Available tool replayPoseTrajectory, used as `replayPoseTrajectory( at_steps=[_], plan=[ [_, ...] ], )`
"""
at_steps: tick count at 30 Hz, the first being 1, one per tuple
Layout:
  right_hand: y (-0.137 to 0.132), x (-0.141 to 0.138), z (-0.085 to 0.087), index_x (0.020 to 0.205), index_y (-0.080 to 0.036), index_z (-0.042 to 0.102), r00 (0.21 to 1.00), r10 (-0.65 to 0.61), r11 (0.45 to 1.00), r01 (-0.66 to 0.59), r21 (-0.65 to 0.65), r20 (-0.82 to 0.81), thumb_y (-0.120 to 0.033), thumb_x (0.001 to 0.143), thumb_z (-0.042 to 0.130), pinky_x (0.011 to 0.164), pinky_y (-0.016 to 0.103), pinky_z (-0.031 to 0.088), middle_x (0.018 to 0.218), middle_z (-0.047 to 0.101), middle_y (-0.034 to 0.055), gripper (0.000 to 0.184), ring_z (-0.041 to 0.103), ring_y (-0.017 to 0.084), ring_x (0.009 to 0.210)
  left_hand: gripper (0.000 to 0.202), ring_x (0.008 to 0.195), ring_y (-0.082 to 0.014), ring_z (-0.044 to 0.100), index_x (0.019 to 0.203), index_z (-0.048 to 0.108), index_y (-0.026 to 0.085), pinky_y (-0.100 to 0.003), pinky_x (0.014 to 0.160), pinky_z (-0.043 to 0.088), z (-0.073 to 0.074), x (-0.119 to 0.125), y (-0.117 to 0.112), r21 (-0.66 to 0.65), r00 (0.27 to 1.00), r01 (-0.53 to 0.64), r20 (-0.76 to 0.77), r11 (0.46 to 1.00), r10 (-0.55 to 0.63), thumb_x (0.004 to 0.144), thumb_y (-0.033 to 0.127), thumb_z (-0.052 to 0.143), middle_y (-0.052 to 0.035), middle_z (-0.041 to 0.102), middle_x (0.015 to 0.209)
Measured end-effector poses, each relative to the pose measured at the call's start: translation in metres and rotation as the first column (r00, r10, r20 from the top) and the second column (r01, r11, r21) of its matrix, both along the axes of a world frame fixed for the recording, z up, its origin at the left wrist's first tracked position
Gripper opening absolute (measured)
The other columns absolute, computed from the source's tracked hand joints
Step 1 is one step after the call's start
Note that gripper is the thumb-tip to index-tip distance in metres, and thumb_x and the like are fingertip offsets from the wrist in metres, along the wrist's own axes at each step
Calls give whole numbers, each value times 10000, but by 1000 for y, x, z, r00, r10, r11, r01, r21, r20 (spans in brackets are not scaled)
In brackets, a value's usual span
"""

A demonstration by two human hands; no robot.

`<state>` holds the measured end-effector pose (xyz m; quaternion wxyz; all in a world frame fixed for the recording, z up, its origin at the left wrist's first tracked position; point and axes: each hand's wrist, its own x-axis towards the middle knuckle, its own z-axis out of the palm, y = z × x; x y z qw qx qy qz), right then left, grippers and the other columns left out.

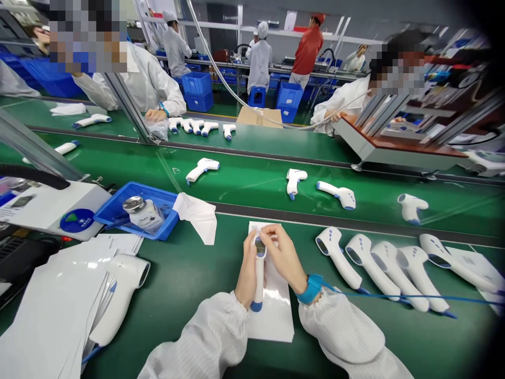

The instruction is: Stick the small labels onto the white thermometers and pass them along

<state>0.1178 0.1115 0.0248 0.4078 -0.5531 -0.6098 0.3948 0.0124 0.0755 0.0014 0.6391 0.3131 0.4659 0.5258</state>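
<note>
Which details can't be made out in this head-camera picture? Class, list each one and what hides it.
Head view:
Held thermometer: most of its top end is covered by the left hand and right hand.
Bottle label: the print is too small and blurred to read.
Wrist-strap cord: its far end is cut off by the right edge.

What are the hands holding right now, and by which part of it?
A white infrared thermometer: the left hand grips it around the upper handle, and the right hand holds its head, by the display.
</note>
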Motion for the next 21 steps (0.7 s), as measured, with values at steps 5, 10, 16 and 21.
replayPoseTrajectory(
  at_steps=[5, 10, 16, 21],
  plan=[
    [-18, -9, 3, 1322, -245, 402, 964, 245, 959, -224, -175, 107, -320, 854, 580, 737, 324, 500, 1123, 655, 94, 507, 668, 234, 903, 587, 1171, -211, 584, 1477, 239, 359, -306, 890, 515, 20, -13, 13, 32, 985, -148, 99, 989, 144, 940, 559, 366, -55, 558, 1359],
    [64, -26, 9, 1285, -174, 446, 852, 108, 994, -107, -31, 512, -307, 896, 516, 773, 319, 466, 1076, 669, 121, 417, 647, 255, 954, 677, 1334, -213, 444, 1500, 168, 374, -317, 1010, 439, 23, -22, 18, -40, 997, -68, 41, 997, 70, 912, 569, 440, -43, 449, 1474],
    [170, -7, 18, 1257, -41, 443, 776, -248, 964, 258, 67, 579, -311, 875, 561, 1022, 501, 309, 1392, 394, 311, 482, 337, 403, 1323, 567, 1269, -261, 485, 1354, 457, 240, -384, 1089, 332, 14, -24, 16, -49, 993, -57, -110, 997, 51, 889, 563, 488, -99, 579, 1276],
    [169, 23, 19, 1139, 23, 498, 777, -277, 936, 352, -24, 565, -204, 863, 543, 960, 502, 372, 1229, 504, 360, 361, 471, 418, 1209, 503, 1206, -250, 501, 1310, 477, 244, -402, 1078, 325, 5, -27, 18, -2, 989, -20, -149, 1000, 20, 867, 461, 578, -78, 594, 1154]
  ],
)
